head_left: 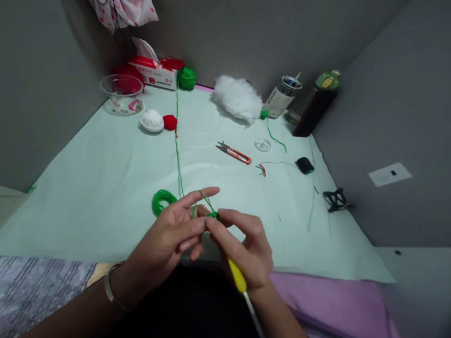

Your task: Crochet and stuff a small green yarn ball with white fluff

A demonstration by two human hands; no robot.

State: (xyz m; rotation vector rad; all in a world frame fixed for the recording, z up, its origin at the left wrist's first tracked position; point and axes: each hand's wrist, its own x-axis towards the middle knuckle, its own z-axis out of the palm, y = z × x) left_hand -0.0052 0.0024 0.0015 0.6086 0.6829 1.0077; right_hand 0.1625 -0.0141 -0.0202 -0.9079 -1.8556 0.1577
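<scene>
One yellow-handled hook (237, 276) is gripped in the closed fingers of the right hand (248, 248); one green strand (207, 199) is pinched and looped by the left hand (179, 226), the two hands touching. Beyond, one green coil (162, 203), one pair of snips (234, 153) and two red-and-white-side balls, one white (152, 120), one red (170, 122), are seen.

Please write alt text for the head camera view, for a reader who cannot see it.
A person's left hand and right hand hold thin green yarn above a pale green tabletop, the right also gripping a slim yellow-handled tool. A green yarn coil lies beside the left; beyond are orange-handled metal snips and fluffy white stuffing.
</scene>
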